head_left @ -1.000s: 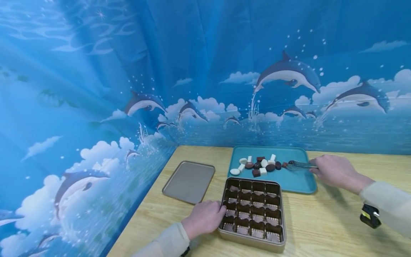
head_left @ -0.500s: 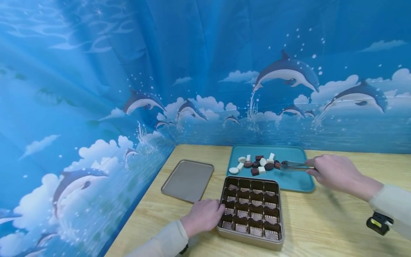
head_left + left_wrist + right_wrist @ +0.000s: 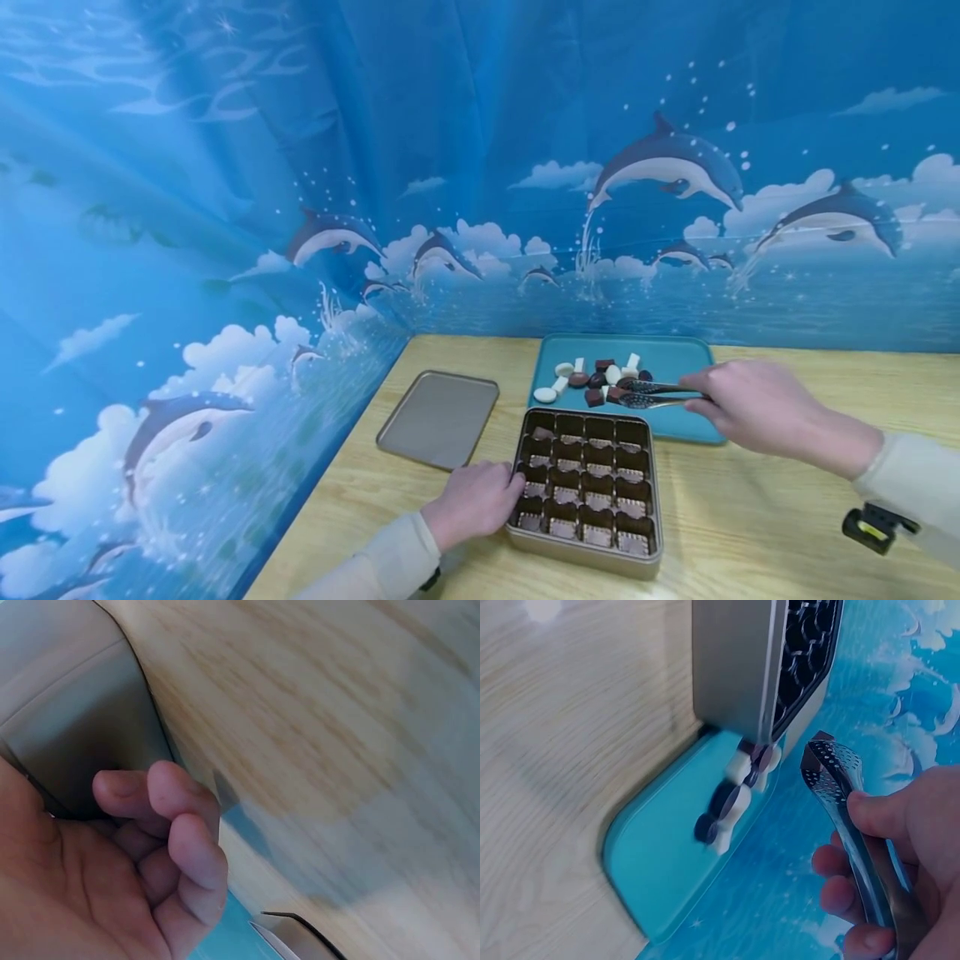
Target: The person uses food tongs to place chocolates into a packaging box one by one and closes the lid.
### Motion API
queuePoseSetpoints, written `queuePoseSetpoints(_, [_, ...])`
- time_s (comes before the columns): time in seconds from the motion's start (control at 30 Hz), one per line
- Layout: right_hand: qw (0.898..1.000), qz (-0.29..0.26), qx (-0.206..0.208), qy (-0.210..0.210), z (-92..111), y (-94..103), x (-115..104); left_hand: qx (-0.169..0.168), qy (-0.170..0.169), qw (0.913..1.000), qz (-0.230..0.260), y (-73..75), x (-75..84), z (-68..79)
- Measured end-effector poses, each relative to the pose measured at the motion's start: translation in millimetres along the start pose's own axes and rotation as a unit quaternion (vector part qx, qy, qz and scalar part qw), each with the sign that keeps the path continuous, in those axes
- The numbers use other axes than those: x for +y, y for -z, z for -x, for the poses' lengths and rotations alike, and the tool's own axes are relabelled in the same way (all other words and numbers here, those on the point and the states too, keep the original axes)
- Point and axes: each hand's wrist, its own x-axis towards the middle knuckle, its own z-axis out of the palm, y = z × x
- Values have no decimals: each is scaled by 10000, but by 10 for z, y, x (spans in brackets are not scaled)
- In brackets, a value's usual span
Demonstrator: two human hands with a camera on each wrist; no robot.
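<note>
Now the right hand [image 3: 774,417] grips metal tongs [image 3: 864,870]; the left hand [image 3: 474,502] holds the tin [image 3: 588,559].

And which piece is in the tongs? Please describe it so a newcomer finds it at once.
Start at the box, then the blue tray beyond it. Over the tray, the right hand holds tongs. The piece is brown, the only one between their tips; its neighbours lie on the tray.

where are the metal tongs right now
In the head view, the tongs are right of centre, gripped by the right hand, their tips over the teal tray near the divided tin.
</note>
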Motion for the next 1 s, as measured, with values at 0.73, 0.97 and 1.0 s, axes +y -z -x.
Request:
queuePoseSetpoints(0.73, [9970, 89, -125, 765, -390, -120, -516, 184, -19, 9997, -139, -3, -43, -9])
queuePoseSetpoints(0.97, [9963, 88, -202, 828, -469, -137, -593, 113, 49, 9999, -50, -2, -3, -14])
queuePoseSetpoints(1.0, [9963, 56, -220, 826, -472, -138, -599, 102, 54, 9999, -36, -3, -1, -16])
